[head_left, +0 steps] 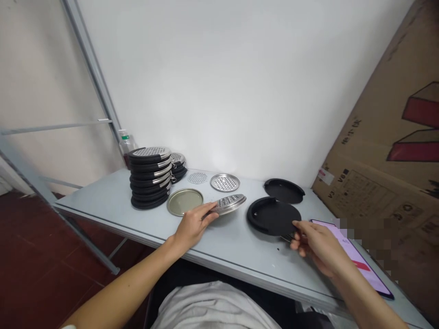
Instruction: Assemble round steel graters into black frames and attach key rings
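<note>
My left hand (196, 225) grips the near edge of a round metal grater (230, 204), which is tilted above the table. Between the thumb and fingers of my right hand (316, 241) is a round black holder (276, 218) with a raised rim around part of it; its near right edge is lifted off the table. Something metallic shows under that edge, too hidden to name. Behind it lies a second black holder (284, 191). A shallow round metal lid (185, 202) rests beside my left hand, and a flat grater disc (225, 183) lies farther back.
At the left stands a tall stack of black-rimmed graters (150, 178), with a smaller stack (178, 167) behind. A perforated disc (197, 177) and a bottle (126, 145) are near the wall. A tablet-like screen (356, 260) and a large cardboard box (387, 173) border the right.
</note>
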The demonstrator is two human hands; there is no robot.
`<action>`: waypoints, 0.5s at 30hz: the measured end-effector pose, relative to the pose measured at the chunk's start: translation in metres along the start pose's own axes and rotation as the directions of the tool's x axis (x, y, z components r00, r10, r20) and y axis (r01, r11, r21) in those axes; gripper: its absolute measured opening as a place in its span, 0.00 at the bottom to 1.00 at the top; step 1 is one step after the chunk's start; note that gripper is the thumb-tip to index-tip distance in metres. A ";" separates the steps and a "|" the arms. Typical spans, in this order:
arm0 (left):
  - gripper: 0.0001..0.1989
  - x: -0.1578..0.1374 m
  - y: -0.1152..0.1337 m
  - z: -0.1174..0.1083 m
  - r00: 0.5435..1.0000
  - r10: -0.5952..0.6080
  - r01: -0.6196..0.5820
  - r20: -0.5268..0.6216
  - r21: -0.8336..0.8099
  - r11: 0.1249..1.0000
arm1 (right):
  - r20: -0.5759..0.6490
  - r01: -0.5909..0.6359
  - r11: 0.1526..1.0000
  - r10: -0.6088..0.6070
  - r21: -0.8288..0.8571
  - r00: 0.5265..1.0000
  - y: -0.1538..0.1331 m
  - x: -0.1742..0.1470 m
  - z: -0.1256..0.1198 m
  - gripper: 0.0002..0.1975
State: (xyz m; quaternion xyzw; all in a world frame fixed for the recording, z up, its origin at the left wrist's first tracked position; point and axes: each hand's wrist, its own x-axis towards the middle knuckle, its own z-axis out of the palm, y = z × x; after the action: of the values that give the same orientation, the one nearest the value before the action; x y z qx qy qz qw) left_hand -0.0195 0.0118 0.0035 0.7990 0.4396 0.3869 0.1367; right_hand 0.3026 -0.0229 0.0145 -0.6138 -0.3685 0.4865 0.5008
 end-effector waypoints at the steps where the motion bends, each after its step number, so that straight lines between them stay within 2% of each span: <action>1: 0.20 0.000 0.001 0.000 1.000 -0.017 0.016 -0.021 -0.008 1.000 | 0.045 -0.017 1.000 0.017 -0.001 0.999 0.002 -0.001 0.001 0.16; 6: 0.20 0.002 0.006 -0.001 0.994 -0.083 0.082 -0.073 -0.004 0.997 | 0.299 -0.084 0.995 0.094 -0.045 0.950 0.005 -0.001 0.018 0.16; 9: 0.20 0.002 0.006 -0.001 0.993 -0.094 0.094 -0.076 -0.004 0.996 | 0.433 -0.102 0.980 0.167 -0.171 0.886 0.004 0.002 0.033 0.18; 11: 0.20 0.002 0.005 0.000 0.993 -0.089 0.089 -0.071 -0.010 0.996 | 0.478 -0.053 0.955 0.192 -0.290 0.857 0.003 0.007 0.040 0.18; 13: 0.19 0.002 0.004 0.001 0.996 -0.068 0.068 -0.062 -0.010 0.998 | 0.457 0.045 0.905 0.170 -0.424 0.873 0.001 0.014 0.042 0.19; 15: 0.20 0.001 0.002 0.002 0.998 -0.034 0.035 -0.051 0.006 0.999 | 0.379 0.143 0.836 0.082 -0.529 0.922 -0.001 0.023 0.042 0.19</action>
State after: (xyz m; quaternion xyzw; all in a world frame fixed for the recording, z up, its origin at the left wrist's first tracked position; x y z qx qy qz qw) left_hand -0.0168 0.0114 0.0040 0.7817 0.4579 0.4032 0.1296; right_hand 0.2681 0.0098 0.0089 -0.6167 -0.5933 0.4636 0.2297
